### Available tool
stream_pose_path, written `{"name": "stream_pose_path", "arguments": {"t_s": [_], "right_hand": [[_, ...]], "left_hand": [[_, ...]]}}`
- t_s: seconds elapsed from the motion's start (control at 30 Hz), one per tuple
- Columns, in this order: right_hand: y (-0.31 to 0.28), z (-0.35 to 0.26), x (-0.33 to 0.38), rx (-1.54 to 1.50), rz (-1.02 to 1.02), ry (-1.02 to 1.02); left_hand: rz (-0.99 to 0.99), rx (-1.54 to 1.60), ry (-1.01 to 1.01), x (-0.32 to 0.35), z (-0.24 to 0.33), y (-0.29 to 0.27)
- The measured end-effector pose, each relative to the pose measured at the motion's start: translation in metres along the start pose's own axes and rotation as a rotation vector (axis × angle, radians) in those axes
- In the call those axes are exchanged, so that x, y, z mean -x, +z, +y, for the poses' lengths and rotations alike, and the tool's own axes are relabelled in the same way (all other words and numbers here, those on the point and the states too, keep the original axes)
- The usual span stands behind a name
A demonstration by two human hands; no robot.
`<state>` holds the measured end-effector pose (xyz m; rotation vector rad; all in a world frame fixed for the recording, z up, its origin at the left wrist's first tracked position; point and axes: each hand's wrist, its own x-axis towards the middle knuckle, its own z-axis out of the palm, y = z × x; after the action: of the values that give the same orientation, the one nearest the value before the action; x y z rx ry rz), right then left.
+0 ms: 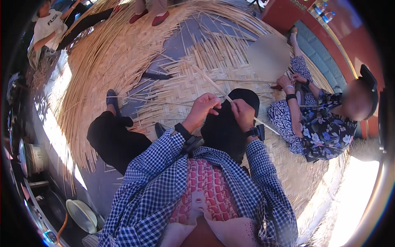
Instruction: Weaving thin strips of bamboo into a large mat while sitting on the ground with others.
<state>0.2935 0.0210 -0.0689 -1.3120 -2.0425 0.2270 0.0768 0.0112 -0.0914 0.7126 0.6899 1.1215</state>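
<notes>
Over my raised right knee, a long pale split-cane strip (214, 85) slants from the far left down through my right hand (243, 113). That hand is closed, with thumb and fingers pinching the strip, and the strip's other end comes out below toward the right. My left hand (201, 110) is just left of the knee, its fingers curled in. What lies between its fingertips, if anything, is too small to make out. Beneath both hands spreads a large woven mat (164, 109) of the same strips, with loose unwoven ends along its far edge.
At right a co-worker in a floral shirt (329, 131) sits on the mat, hands together. Another person (51, 26) sits far left; red shoes (160, 19) stand at the back. A dark object (157, 76) lies among strips. A pale basin (82, 216) is at lower left.
</notes>
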Motion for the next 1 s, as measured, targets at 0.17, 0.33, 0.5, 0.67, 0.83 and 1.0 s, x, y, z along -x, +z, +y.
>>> {"name": "stream_pose_path", "arguments": {"t_s": [0.17, 0.33, 0.5, 0.67, 0.83, 1.0], "right_hand": [[0.007, 0.000, 0.002, 0.000, -0.053, 0.006], [0.008, 0.002, 0.001, -0.015, -0.058, 0.035], [0.009, 0.002, -0.004, -0.053, -0.025, 0.110], [0.009, 0.002, -0.005, -0.044, -0.032, 0.088], [0.006, 0.000, -0.002, -0.042, -0.039, 0.093], [0.008, 0.004, -0.001, -0.067, -0.041, 0.167]], "left_hand": [[0.147, -0.059, -0.230, 0.016, -0.025, -0.004], [0.147, -0.056, -0.179, 0.000, -0.027, -0.011], [0.201, -0.055, -0.191, -0.008, -0.032, -0.019], [0.212, -0.016, -0.188, -0.012, -0.040, -0.022], [0.244, -0.021, -0.195, -0.010, -0.036, -0.027], [0.248, -0.019, -0.187, -0.016, -0.038, -0.030]]}}
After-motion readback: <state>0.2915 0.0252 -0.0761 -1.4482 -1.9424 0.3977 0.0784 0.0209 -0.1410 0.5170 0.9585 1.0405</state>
